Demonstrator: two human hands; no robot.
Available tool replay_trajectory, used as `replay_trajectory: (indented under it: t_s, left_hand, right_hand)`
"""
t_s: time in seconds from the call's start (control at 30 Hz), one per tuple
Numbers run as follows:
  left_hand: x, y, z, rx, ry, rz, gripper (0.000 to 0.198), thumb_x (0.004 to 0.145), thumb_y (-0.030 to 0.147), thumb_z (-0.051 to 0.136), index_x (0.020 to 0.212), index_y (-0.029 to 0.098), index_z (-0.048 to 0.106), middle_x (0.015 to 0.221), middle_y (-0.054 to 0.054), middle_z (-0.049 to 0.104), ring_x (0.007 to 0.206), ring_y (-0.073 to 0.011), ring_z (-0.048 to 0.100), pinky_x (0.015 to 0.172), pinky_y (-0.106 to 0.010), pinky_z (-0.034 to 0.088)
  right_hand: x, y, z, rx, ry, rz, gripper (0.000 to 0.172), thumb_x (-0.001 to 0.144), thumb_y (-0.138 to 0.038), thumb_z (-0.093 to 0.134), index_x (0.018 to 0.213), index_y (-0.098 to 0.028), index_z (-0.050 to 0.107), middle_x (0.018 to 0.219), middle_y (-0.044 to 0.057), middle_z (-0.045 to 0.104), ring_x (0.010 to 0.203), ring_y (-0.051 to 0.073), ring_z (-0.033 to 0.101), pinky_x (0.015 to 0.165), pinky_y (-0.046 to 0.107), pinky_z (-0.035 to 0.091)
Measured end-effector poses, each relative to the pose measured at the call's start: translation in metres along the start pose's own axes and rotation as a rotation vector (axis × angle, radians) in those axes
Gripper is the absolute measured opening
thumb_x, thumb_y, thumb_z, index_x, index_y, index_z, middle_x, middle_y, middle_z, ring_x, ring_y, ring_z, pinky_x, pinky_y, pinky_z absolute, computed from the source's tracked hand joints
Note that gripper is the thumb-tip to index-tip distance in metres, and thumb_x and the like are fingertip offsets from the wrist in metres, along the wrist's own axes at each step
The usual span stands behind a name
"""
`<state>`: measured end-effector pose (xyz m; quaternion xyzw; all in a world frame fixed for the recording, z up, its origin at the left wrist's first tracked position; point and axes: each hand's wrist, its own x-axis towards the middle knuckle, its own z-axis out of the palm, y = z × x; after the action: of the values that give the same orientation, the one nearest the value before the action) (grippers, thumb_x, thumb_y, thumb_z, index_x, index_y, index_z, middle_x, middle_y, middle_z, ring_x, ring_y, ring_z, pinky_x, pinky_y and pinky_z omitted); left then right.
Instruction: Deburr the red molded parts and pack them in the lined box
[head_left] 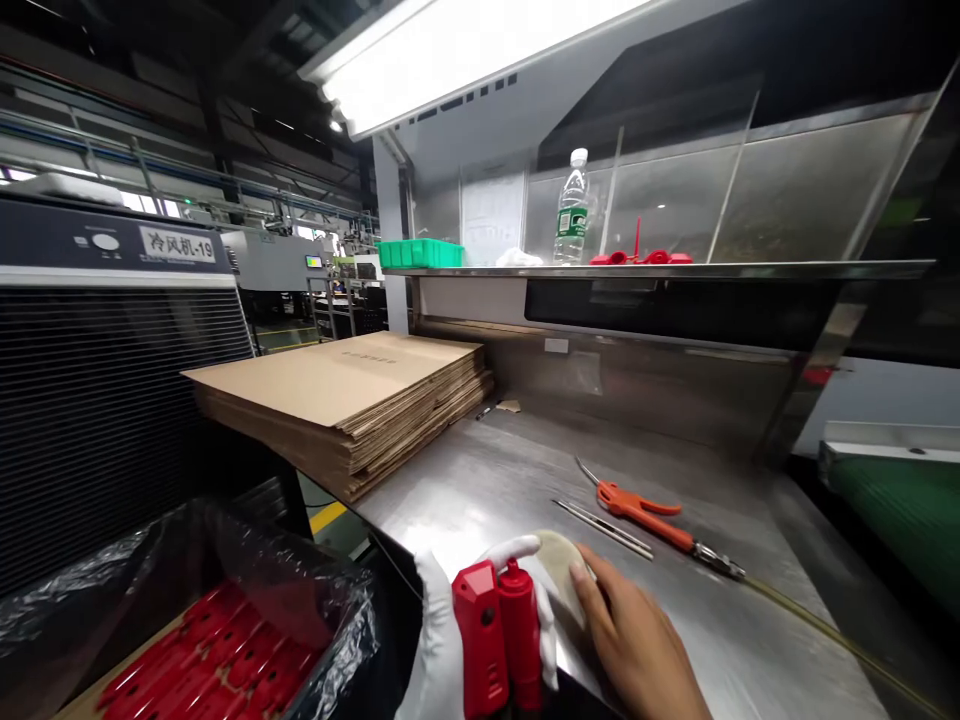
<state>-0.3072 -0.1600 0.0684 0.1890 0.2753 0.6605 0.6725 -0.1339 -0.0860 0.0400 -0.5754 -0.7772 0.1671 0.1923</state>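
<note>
My left hand [442, 650] wears a white glove and is closed around a red plastic part [496, 635] made of a boxy body and a round cylinder, held upright at the front edge of the steel worktable [487, 470]. My right hand [637, 640] is bare and presses a pale cloth pad [559, 565] against the side of the red part, fingers curled over the pad.
A stack of flat cardboard sheets [345, 395] lies at the table's left. An orange air blow gun [645, 510] with hose and metal tweezers [604, 528] lie right of centre. A plastic-lined box of red parts [217, 650] stands lower left. The shelf above holds a water bottle [573, 210] and a green bin [420, 253].
</note>
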Motion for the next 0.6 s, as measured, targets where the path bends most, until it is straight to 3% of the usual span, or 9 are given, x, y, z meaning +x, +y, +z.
replay_trajectory:
  t_s: [0.1, 0.2, 0.27, 0.33, 0.43, 0.53, 0.6]
  left_hand:
    - [0.003, 0.003, 0.002, -0.021, -0.015, -0.003, 0.052, 0.093, 0.059, 0.05, 0.122, 0.016, 0.059, 0.087, -0.005, 0.066, 0.064, -0.0168, 0.061, 0.06, -0.034, 0.054]
    - [0.006, 0.004, -0.002, -0.077, 0.046, -0.024, 0.053, 0.093, 0.057, 0.048, 0.127, 0.017, 0.057, 0.082, -0.006, 0.067, 0.065, -0.0199, 0.063, 0.059, -0.034, 0.051]
    - [0.007, 0.004, -0.006, -0.114, 0.097, -0.051, 0.05, 0.093, 0.053, 0.051, 0.129, 0.018, 0.056, 0.084, -0.007, 0.067, 0.07, -0.0219, 0.066, 0.06, -0.034, 0.05]
    - [0.006, 0.004, -0.01, -0.133, 0.132, -0.069, 0.047, 0.094, 0.048, 0.052, 0.13, 0.019, 0.055, 0.084, -0.008, 0.067, 0.072, -0.0233, 0.066, 0.06, -0.034, 0.05]
    - [0.004, 0.007, -0.016, -0.135, 0.16, -0.048, 0.045, 0.095, 0.043, 0.052, 0.134, 0.021, 0.052, 0.087, -0.008, 0.067, 0.074, -0.0255, 0.067, 0.063, -0.037, 0.052]
    - [0.003, 0.012, -0.021, -0.134, 0.187, 0.006, 0.052, 0.094, 0.05, 0.052, 0.138, 0.024, 0.047, 0.088, -0.008, 0.066, 0.073, -0.0256, 0.066, 0.062, -0.038, 0.052]
    - [0.003, 0.017, -0.023, -0.13, 0.195, 0.063, 0.06, 0.091, 0.057, 0.052, 0.141, 0.025, 0.043, 0.087, -0.008, 0.065, 0.071, -0.024, 0.063, 0.06, -0.036, 0.05]
  right_hand:
    - [0.061, 0.029, -0.017, -0.146, 0.015, -0.007, 0.046, 0.103, -0.037, 0.035, 0.146, -0.024, 0.044, 0.133, 0.009, 0.062, 0.116, 0.027, 0.062, 0.092, 0.04, 0.051]
    - [0.101, 0.071, -0.041, -0.346, 0.019, 0.015, 0.066, 0.09, -0.012, 0.058, 0.151, -0.021, 0.034, 0.148, 0.012, 0.044, 0.134, 0.028, 0.044, 0.11, 0.047, 0.038]
    - [0.122, 0.097, -0.047, -0.455, -0.034, 0.065, 0.068, 0.084, -0.011, 0.068, 0.146, -0.021, 0.041, 0.152, 0.012, 0.037, 0.141, 0.033, 0.033, 0.115, 0.056, 0.028]
    - [0.136, 0.115, -0.044, -0.517, -0.099, 0.083, 0.056, 0.085, -0.016, 0.069, 0.137, -0.02, 0.051, 0.147, 0.01, 0.044, 0.139, 0.032, 0.036, 0.114, 0.058, 0.028]
    - [0.147, 0.123, -0.041, -0.561, -0.118, 0.032, 0.034, 0.088, -0.021, 0.067, 0.121, -0.017, 0.06, 0.127, 0.007, 0.059, 0.124, 0.027, 0.051, 0.111, 0.057, 0.032]
    - [0.137, 0.117, -0.051, -0.564, -0.033, -0.067, 0.017, 0.085, -0.012, 0.06, 0.102, -0.015, 0.063, 0.107, 0.006, 0.065, 0.106, 0.023, 0.058, 0.104, 0.048, 0.038]
    - [0.115, 0.113, -0.06, -0.523, 0.016, -0.143, 0.021, 0.081, -0.005, 0.051, 0.093, -0.018, 0.063, 0.096, 0.007, 0.067, 0.091, 0.021, 0.062, 0.089, 0.037, 0.044]
